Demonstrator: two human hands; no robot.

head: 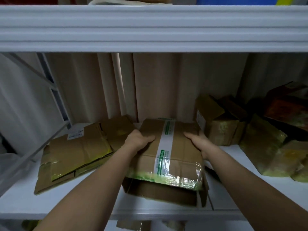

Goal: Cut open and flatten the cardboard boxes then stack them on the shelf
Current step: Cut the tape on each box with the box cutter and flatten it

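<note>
White shelving [250,164] fills our view, with a thick white shelf edge [150,29] overhead and tan, folded-looking panels [150,84] standing behind. We hold a partly flattened cardboard box [173,152] at the middle of the shelf, its white tape strip with green print [164,145] running down the top face and crinkled clear tape [175,177] across its near edge. Our left hand [139,139] clasps the box's left side, thumb on the top face, and our right hand [202,143] clasps the right side, so each grip is grasping the box. To the left, a stack of flattened boxes [73,157] lies on the shelf, the top one bearing a white label [75,134]. To the right, several unflattened boxes wrapped in yellowish tape [221,130] sit crowded together, reaching the frame's edge. Whether the held box rests fully on the shelf we cannot tell.
</note>
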